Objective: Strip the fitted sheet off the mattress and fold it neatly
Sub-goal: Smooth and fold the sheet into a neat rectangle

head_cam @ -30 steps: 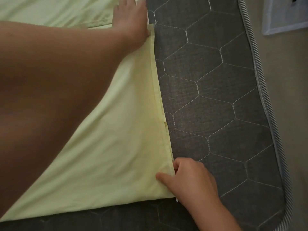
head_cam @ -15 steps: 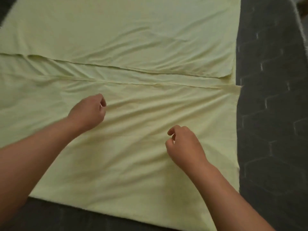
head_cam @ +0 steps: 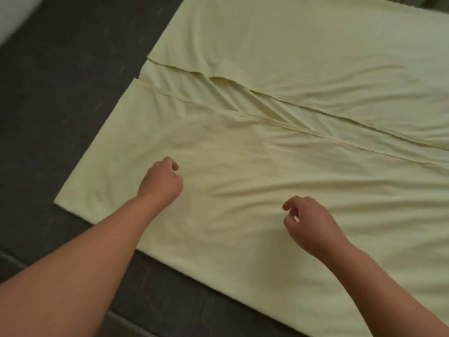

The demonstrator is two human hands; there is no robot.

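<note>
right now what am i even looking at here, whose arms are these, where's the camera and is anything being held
There is no machine here: these are a person's two bare arms. The single picture comes from a camera worn on the person's head, looking forward and down. The left hand and the right hand are both over a pale yellow-green sheet, which lies spread on a dark grey mattress. The sheet is already partly folded: two edges run across its middle, with some wrinkles. Both hands have curled fingers, and neither seems to hold anything.
</note>
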